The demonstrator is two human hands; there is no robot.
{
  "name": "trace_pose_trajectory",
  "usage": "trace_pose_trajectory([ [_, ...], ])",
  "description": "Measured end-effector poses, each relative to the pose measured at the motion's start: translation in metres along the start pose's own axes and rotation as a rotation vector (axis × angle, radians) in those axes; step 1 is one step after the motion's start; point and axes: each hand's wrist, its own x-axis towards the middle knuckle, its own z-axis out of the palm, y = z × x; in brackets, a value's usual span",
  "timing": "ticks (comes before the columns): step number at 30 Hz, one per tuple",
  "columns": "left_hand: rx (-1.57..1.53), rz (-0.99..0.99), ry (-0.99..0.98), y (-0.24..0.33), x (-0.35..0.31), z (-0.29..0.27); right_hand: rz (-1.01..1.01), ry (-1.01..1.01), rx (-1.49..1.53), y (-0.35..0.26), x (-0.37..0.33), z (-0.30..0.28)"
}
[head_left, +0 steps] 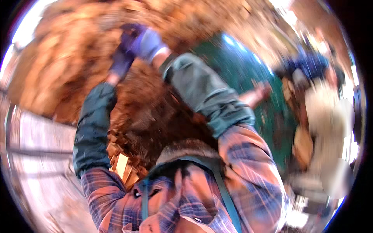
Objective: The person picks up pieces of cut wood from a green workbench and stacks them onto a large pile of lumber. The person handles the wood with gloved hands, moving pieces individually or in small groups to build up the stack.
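Both of my hands wear purple gloves and meet at the upper left, against a large heap of brown, flaky material (58,73) whose kind I cannot make out. My left hand (123,60) sits just below and to the left of my right hand (147,42), the two touching or overlapping. Motion blur smears the fingers, so whether they hold anything does not show. Green sleeve covers wrap my forearms. Between my arms lies a dark brown patch of the same loose stuff (143,108).
Pale, flat-sided pieces (121,166) lie by my left elbow. A shiny green surface (276,132) spreads to the right, with another person's bare hand (261,92) over it. Co-workers (326,108) are at the far right. Light boards or panels (46,134) line the left.
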Motion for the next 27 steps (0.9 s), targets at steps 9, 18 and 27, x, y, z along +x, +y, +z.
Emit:
trace_pose_trajectory([
  [9,0.032,-0.516,-0.903,-0.044,-0.130,0.324,1.491,0.714,0.398,0.036,-0.435,-0.219],
  [18,-0.504,-0.900,-0.615,-0.041,-0.200,0.430,1.260,0.481,1.205,0.171,-0.511,-0.215],
  [27,-0.442,-1.079,-0.273,-0.001,-0.402,0.244,1.462,0.523,1.309,0.130,-0.465,-0.154],
])
